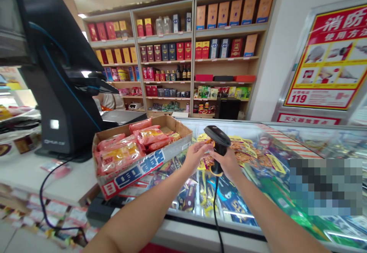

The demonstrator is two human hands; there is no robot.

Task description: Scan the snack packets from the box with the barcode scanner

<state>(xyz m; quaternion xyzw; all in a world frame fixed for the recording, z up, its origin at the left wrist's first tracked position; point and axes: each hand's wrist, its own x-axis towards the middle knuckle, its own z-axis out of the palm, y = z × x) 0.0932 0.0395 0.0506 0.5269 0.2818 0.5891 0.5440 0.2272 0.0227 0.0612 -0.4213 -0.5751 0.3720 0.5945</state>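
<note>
Right hand (228,164) wrapped round scanner (218,136), left hand (197,154) just left, fingers bent, can't tell its grip.

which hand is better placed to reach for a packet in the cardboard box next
Probably the left hand: it is nearer the cardboard box, while the right hand grips the black scanner. Whether the left holds something is unclear.
</note>
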